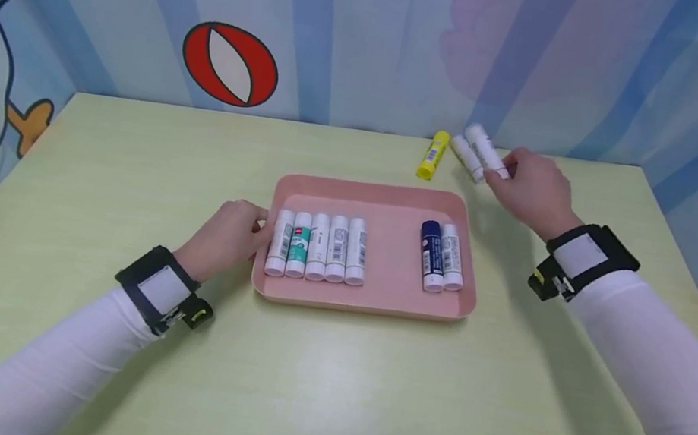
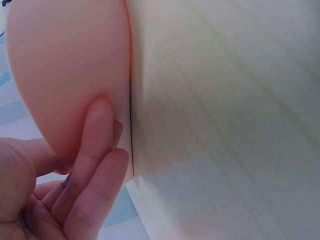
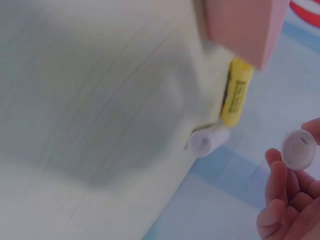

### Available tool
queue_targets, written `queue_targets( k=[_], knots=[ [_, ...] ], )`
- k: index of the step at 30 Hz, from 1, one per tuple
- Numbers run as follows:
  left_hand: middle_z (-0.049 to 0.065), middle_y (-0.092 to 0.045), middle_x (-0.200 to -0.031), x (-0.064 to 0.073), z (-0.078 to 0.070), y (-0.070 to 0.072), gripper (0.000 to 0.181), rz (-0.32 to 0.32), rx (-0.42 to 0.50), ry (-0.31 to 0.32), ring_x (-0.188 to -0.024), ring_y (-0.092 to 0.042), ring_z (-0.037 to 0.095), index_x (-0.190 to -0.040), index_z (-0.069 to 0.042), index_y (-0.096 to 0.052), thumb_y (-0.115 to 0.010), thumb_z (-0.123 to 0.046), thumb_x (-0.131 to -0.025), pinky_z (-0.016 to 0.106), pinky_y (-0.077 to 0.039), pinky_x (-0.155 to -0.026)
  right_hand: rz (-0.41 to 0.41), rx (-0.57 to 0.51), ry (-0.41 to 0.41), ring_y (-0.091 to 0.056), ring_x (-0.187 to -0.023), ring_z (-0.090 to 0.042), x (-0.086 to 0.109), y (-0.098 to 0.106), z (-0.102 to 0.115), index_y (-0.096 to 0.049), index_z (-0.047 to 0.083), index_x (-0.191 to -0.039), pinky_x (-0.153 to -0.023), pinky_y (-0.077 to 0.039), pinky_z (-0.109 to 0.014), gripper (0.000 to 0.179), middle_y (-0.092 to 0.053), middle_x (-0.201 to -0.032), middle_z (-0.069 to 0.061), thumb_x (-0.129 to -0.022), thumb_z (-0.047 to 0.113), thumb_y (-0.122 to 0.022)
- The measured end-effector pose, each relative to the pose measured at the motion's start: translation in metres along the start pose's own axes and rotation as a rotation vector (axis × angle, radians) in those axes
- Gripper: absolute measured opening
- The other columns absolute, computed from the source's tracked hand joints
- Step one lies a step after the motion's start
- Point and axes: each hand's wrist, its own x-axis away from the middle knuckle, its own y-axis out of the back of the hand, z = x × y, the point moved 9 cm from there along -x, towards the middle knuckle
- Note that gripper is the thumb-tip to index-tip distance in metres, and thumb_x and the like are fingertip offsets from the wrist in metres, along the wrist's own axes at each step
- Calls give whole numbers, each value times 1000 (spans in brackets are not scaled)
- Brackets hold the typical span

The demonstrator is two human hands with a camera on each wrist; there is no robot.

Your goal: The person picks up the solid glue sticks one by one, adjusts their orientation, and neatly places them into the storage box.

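My left hand (image 1: 228, 237) grips the left wall of a pink tray (image 1: 393, 202); in the left wrist view its fingers (image 2: 97, 130) press the outer wall. At the tray's left lie several glue sticks side by side, white ones (image 1: 318, 247) and one with a green label (image 1: 299, 244). A dark blue glue stick (image 1: 430, 256) and a white one (image 1: 451, 258) lie at its right. Beyond the tray's far right corner, my right hand (image 1: 537, 191) pinches a white glue stick (image 1: 487, 151), seen end-on, raised off the table, in the right wrist view (image 3: 298, 150).
Near the table's back edge, another white glue stick (image 1: 466, 158) lies beside the held one, with a yellow glue stick (image 1: 433, 154) to its left. A printed blue curtain (image 1: 365, 35) stands behind the pale table (image 1: 320, 390).
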Motion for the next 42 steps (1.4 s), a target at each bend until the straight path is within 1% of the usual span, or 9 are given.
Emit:
queue_targets(
  k=[4, 8, 16, 19, 23, 28, 35, 39, 42],
  knots=[
    [6, -56, -70, 0, 1, 0, 23, -3, -6, 0, -54, -49, 18, -104, -2, -60, -48, -18, -92, 27, -38, -49, 6, -17, 30, -48, -63, -24, 11, 0, 21, -50, 2, -102, -52, -37, -37, 44, -55, -83, -13, -89, 44, -46],
    [7, -57, -71, 0, 1, 0, 25, -5, -6, 6, -55, -50, 18, -106, -2, -60, -48, -19, -92, 27, -38, -50, 34, -14, 64, -48, -60, -22, 22, -4, 41, -49, 4, -101, -49, -38, -36, 40, -54, -80, -10, -88, 43, -47],
    [6, -57, -70, -2, -1, -1, 21, -14, -6, -12, -54, -50, 18, -100, -3, -60, -48, -18, -92, 27, -40, -49, 128, -10, 105, -48, -55, -19, 42, -20, 64, -52, 7, -97, -46, -37, -33, 34, -54, -70, -6, -86, 40, -53],
    [6, -57, -70, -2, -1, -2, 21, -14, 1, -12, -55, -51, 17, -98, -3, -60, -48, -19, -92, 28, -41, -48, 165, 19, 115, -48, -55, -18, 49, -28, 69, -52, 8, -94, -47, -36, -33, 33, -52, -66, -4, -86, 40, -53],
    [6, -57, -70, -3, -2, -3, 21, -18, 2, -14, -55, -51, 17, -98, -3, -61, -48, -19, -92, 28, -41, -49, 235, 58, 121, -49, -57, -17, 58, -42, 76, -49, 9, -97, -49, -38, -32, 33, -51, -68, -3, -86, 40, -52],
    [6, -57, -69, -4, -3, -4, 20, -17, 5, -17, -55, -51, 17, -95, -4, -61, -47, -19, -92, 28, -41, -49, 313, 86, 92, -51, -57, -15, 67, -59, 80, -49, 10, -93, -49, -41, -30, 28, -54, -68, -2, -85, 36, -55],
    [6, -57, -69, -5, -3, -5, 19, -18, 4, -17, -54, -50, 17, -90, -5, -60, -47, -19, -93, 28, -40, -49, 370, 152, 72, -51, -53, -16, 74, -70, 83, -49, 8, -92, -47, -40, -29, 30, -52, -65, -3, -87, 38, -53],
    [5, -57, -68, -5, -4, -5, 19, -22, 4, -29, -53, -50, 17, -90, -5, -60, -47, -19, -93, 28, -40, -48, 388, 192, 85, -49, -52, -17, 76, -73, 86, -49, 6, -94, -47, -39, -28, 30, -51, -63, -3, -86, 34, -54],
    [5, -57, -67, -6, -6, -4, 20, -30, -1, -40, -52, -50, 17, -92, -4, -61, -47, -19, -93, 28, -40, -48, 387, 242, 109, -49, -53, -16, 75, -73, 89, -50, 7, -92, -47, -39, -28, 29, -51, -63, -3, -84, 35, -54]
  ],
)
